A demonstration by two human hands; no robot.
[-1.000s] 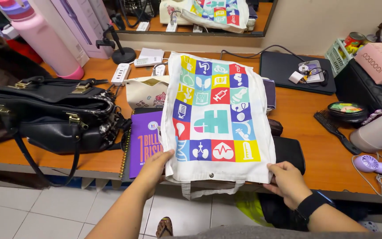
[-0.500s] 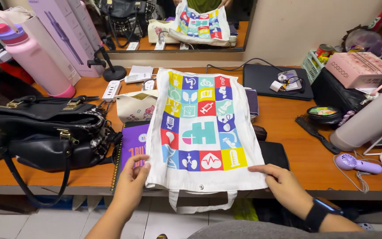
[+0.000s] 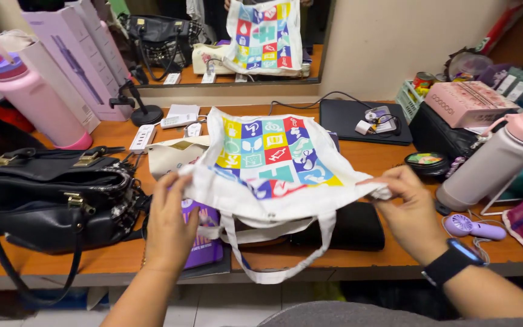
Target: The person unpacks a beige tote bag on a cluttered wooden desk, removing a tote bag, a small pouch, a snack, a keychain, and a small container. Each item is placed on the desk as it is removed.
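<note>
White cloth bag [image 3: 273, 175], seemingly empty, is gripped at its near corners by left hand [image 3: 169, 225] and right hand [image 3: 408, 209]. Earlier it lay flat on the surface [image 3: 122, 257]; now its front edge is lifted and folding.

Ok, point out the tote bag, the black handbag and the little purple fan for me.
tote bag [image 3: 267, 158]: head view, on its coloured printed panel.
black handbag [image 3: 49, 194]: head view, on its front side.
purple fan [image 3: 471, 227]: head view, on its handle near the head.
</note>
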